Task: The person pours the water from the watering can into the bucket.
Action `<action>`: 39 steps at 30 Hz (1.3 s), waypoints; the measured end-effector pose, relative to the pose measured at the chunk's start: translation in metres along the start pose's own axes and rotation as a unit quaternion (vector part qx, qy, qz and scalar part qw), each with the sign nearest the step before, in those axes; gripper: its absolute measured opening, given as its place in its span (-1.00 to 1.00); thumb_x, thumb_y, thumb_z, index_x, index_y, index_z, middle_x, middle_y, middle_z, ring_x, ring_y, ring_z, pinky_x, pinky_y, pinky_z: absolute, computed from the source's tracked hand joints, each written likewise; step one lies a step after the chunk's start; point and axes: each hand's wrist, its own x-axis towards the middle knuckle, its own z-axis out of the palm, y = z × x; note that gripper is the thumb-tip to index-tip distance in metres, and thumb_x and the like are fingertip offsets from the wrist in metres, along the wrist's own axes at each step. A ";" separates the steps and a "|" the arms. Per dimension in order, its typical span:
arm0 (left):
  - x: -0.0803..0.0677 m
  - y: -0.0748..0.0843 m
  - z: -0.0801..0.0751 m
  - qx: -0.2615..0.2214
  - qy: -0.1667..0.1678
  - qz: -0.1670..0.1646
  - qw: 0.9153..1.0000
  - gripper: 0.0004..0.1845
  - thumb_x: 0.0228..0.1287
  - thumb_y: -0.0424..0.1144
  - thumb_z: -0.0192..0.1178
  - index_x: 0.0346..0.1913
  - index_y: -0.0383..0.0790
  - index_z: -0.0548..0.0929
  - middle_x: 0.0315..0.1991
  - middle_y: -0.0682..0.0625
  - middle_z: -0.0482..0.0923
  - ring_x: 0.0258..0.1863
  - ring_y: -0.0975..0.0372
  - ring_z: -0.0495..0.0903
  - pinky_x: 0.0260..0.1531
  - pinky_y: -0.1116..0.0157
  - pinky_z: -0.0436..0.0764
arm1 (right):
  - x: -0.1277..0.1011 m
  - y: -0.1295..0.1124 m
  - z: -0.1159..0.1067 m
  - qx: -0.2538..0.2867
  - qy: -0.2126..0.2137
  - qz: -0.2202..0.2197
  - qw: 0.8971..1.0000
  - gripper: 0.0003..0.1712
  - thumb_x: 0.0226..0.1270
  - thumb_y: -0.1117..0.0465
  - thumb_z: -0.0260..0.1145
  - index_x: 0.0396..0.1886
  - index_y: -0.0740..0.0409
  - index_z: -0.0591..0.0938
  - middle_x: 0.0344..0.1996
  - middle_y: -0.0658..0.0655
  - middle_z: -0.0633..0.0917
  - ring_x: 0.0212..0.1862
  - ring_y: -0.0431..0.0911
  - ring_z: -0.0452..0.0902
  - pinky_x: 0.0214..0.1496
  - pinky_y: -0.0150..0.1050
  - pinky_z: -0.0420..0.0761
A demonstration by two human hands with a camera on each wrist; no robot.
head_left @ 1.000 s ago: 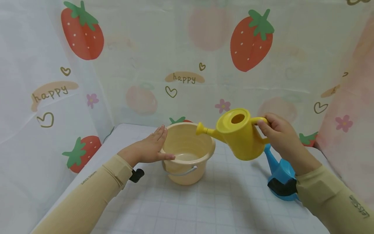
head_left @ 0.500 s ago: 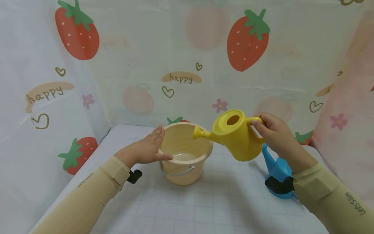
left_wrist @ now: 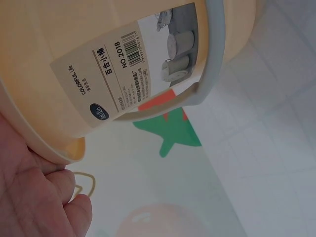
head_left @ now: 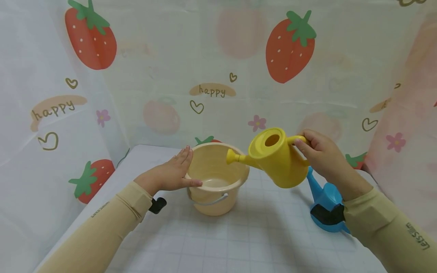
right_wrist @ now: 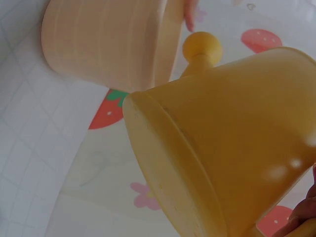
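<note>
A: Since a second ago the yellow watering can (head_left: 277, 159) has slid a little toward the left of the frame, so its spout tip now hangs over the right rim of the beige bucket (head_left: 218, 178); over the last half second it barely shifts.

B: And the hands?

A: The right hand (head_left: 321, 153) curls around the can's handle, right of centre, and holds it in the air, tilted spout-down. The left hand (head_left: 174, 172) lies with straight fingers against the bucket's left rim, thumb along the edge, steadying it.

B: Is anything pouring?

A: I cannot tell; no stream shows, though the bucket's bottom looks wet. I judge the pour is just set up.

B: Anything else?

A: A blue watering can (head_left: 326, 204) sits on the checked table (head_left: 246, 242), lower right, behind the right wrist.
</note>
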 end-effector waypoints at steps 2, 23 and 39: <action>0.000 0.000 0.000 0.002 0.001 0.001 1.000 0.24 -0.01 0.55 -0.20 0.39 -0.42 -0.31 0.41 -0.24 -0.49 0.41 0.01 -0.40 0.34 0.05 -0.11 | 0.000 0.000 0.000 0.000 -0.001 -0.002 1.000 -0.60 0.41 -0.04 -0.01 -0.19 0.24 0.46 -0.43 0.22 0.39 -0.29 0.01 0.30 -0.38 -0.25 0.45; 0.002 0.001 -0.001 0.003 -0.008 -0.003 1.000 0.26 -0.05 0.58 -0.24 0.39 -0.39 -0.34 0.42 -0.21 -0.51 0.41 0.05 -0.43 0.34 0.06 -0.11 | 0.005 -0.010 -0.004 -0.032 -0.015 0.002 0.999 -0.57 0.40 -0.07 -0.01 -0.13 0.22 0.48 -0.38 0.19 0.45 -0.29 0.02 0.35 -0.34 -0.27 0.51; 0.000 0.001 -0.001 -0.003 -0.002 -0.007 1.000 0.17 0.10 0.42 -0.07 0.39 -0.42 -0.32 0.42 -0.23 -0.50 0.41 0.02 -0.41 0.34 0.05 -0.12 | 0.007 -0.014 -0.003 -0.037 -0.035 0.001 0.999 -0.60 0.41 -0.04 0.00 -0.14 0.23 0.49 -0.33 0.18 0.51 -0.25 0.03 0.38 -0.26 -0.22 0.52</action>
